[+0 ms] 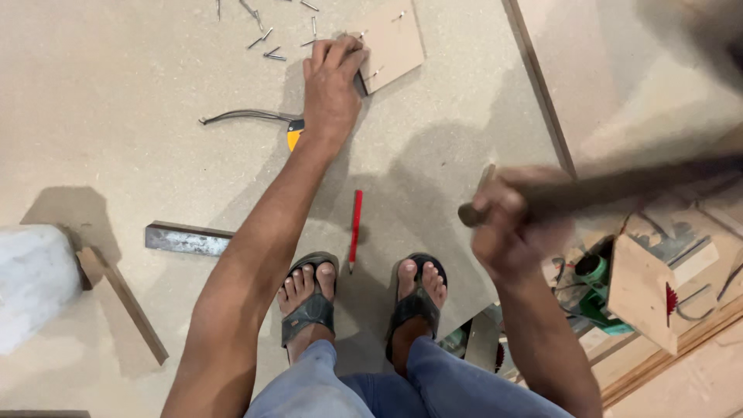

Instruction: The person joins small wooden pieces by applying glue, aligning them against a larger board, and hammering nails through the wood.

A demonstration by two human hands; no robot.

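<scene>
**Hammer raised over small board piece, one of each**

Hammer [604, 190], one, blurred by motion, was held by its wooden handle in the right hand [515, 228], fist closed tight around it, at the right of the view above the large board [116, 139].

Small board piece [391, 39], one, was pressed flat on the large board under the fingers of the left hand [333, 85].

Loose nails [267, 39], about ten, were scattered just left of that hand.

Red pencil [355, 228], one, was laid between the two sandalled feet.

Green power saw [600, 290], one, was seen at the right edge.
</scene>
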